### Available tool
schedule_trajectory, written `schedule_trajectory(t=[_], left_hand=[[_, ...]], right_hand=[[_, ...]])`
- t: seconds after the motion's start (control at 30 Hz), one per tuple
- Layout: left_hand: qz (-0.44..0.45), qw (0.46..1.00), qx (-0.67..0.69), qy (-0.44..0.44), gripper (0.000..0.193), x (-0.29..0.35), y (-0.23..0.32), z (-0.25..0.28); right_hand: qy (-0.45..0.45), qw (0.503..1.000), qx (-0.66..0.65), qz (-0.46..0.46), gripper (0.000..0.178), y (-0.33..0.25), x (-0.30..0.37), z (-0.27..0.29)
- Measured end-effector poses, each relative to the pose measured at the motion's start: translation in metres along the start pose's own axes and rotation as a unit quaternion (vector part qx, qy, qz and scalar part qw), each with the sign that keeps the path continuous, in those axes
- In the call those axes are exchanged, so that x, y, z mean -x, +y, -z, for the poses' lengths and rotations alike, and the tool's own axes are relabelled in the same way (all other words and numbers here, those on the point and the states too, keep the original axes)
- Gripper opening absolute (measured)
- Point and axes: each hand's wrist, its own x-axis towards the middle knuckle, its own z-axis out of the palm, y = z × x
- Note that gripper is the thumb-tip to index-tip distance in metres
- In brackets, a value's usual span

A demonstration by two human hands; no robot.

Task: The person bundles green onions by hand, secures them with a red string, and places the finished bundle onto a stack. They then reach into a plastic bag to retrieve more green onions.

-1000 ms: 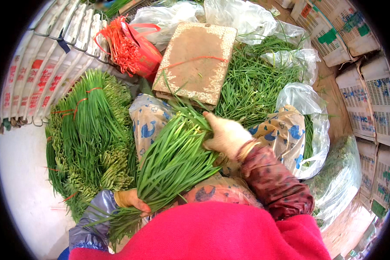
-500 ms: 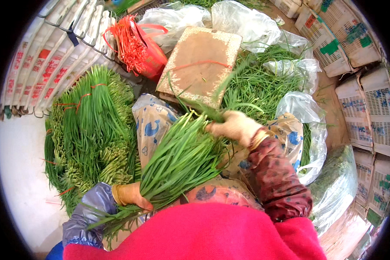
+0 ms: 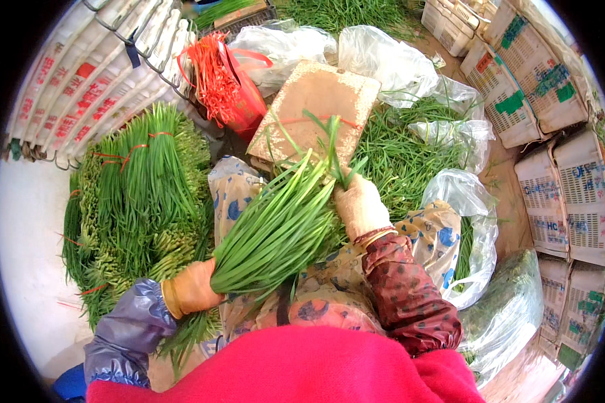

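A thick bunch of green chives [image 3: 272, 232] lies slanted across the middle, in front of my body. My left hand [image 3: 196, 287], gloved, is closed around its lower left end. At the upper right end my right hand [image 3: 363, 208], in a pale glove, grips a few loose chive blades [image 3: 332, 151] beside the pale stalk ends. The blade tips reach over a worn board [image 3: 309, 101] with a red tie across it. My right fingertips are partly hidden by the blades.
Tied chive bundles [image 3: 138, 174] are stacked at the left. A red bag [image 3: 245, 101] of red ties stands behind. Loose chives [image 3: 417, 141] lie on plastic at the right, near a filled clear bag [image 3: 504, 302]. White crates [image 3: 544, 195] line the right side.
The bunch and my left hand have moved forward, away from my body. The blades in my right hand, blurred and slanting before, now point up over the board.
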Motion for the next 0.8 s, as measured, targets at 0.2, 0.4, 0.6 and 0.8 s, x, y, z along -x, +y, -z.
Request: schedule_trajectory(t=[0.2, 0.4, 0.6, 0.8], left_hand=[[-0.026, 0.996, -0.066, 0.045, 0.054, -0.006, -0.009, 0.001], [0.055, 0.978, -0.200, 0.012, 0.070, 0.004, -0.098, -0.012], [0.019, 0.945, -0.325, 0.043, 0.091, 0.002, -0.020, -0.015], [0.046, 0.911, -0.411, 0.013, 0.101, 0.001, -0.026, -0.027]], right_hand=[[0.149, 0.937, -0.298, -0.106, 0.019, 0.110, -0.078, 0.036], [-0.207, 0.916, -0.341, -0.042, 0.032, 0.066, -0.020, 0.044], [-0.175, 0.983, -0.019, 0.055, 0.052, 0.018, -0.008, 0.001], [-0.095, 0.984, 0.135, 0.066, 0.027, 0.036, 0.003, -0.038]])
